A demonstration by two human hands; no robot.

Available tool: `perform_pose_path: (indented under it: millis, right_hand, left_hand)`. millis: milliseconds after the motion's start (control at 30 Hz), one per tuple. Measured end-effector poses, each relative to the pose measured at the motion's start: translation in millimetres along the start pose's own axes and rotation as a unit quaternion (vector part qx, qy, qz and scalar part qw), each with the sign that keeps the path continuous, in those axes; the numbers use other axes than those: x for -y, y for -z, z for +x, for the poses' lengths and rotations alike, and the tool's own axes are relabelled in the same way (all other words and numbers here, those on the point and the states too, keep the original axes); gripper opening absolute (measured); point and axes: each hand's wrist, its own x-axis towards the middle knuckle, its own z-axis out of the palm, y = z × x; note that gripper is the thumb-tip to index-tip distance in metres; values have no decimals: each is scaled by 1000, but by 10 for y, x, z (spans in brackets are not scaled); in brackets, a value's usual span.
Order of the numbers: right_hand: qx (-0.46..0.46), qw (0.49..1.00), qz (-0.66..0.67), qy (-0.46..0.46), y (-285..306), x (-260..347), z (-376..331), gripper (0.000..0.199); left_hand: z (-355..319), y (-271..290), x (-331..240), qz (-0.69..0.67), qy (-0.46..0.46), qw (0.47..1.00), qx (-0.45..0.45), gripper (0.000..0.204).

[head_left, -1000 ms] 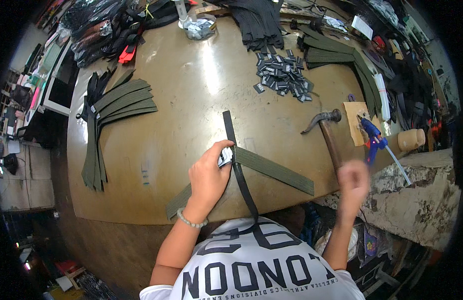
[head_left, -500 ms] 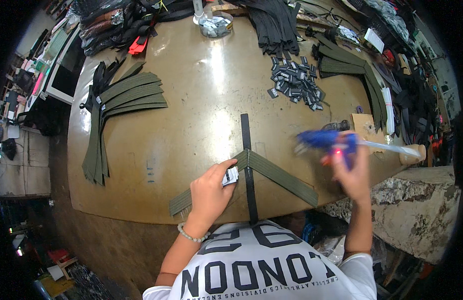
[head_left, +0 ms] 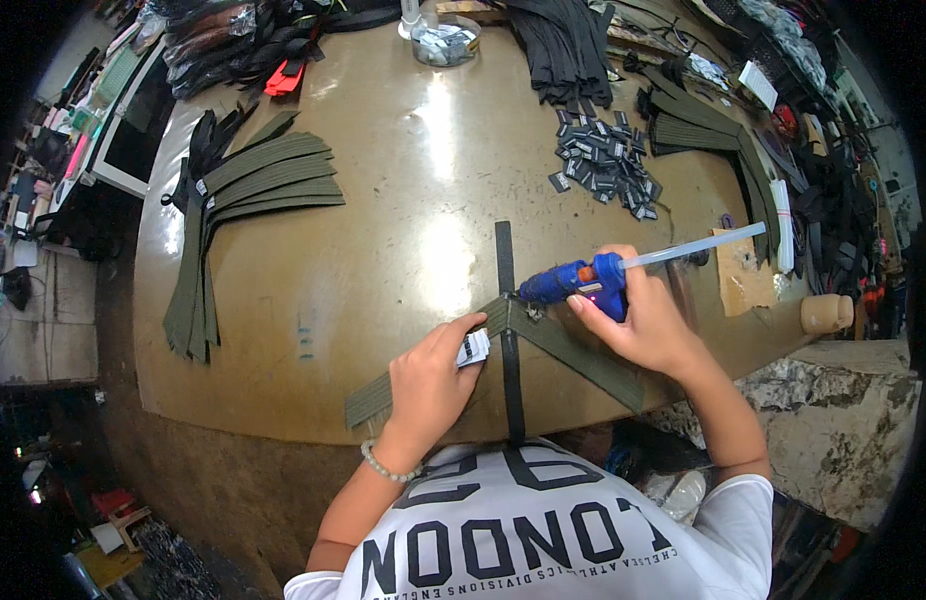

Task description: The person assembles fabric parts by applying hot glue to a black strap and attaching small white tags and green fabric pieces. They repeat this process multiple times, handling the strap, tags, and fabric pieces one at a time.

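My right hand (head_left: 648,322) is wrapped round a blue hot glue gun (head_left: 607,290) with a long translucent glue stick (head_left: 688,248) out of its back. The nozzle is at the peak of an olive webbing strap (head_left: 581,362), which bends in an inverted V; whether it touches cannot be seen. A narrow black strap (head_left: 512,390) runs front to back under that peak. My left hand (head_left: 431,378) pinches a small stack of white labels (head_left: 473,348), its fingertips resting on the olive strap's left arm near the bend.
Bundled olive straps (head_left: 273,172) lie at the left, and another bundle (head_left: 698,133) at the far right. A heap of small dark labels (head_left: 605,165) lies near hanging black straps (head_left: 558,50). A clear bowl (head_left: 446,42) stands at the back; a tan cup-like holder (head_left: 826,314) sits at the right edge.
My right hand has brought the glue gun leftward from beside the holder to the strap's peak. My left hand stays on the strap with the labels.
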Motion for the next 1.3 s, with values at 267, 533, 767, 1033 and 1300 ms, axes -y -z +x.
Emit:
perform_pose_path:
  millis: [267,533,767,1033,1300]
  right_hand:
    - [72,997,-28,-10,41,101,-311,45]
    - [-23,985,106,-136,273,-227,-698,41]
    - [-397,814,-181,-382,809,-987,-1070,59]
    - [-190,955,25,-226,188,175,-936,37]
    - [36,804,578,-139,-781,494,-232,22]
  left_hand:
    - [-5,-37,-24,6,6,1000,-28,20]
    - [11,25,-48,-45,3,998,-41,37]
    - [115,273,-104,-739,184,638,113,65]
    - [245,94,-367,-751,193,616,141,66]
    - [117,181,-386,-684,208,696,67,70]
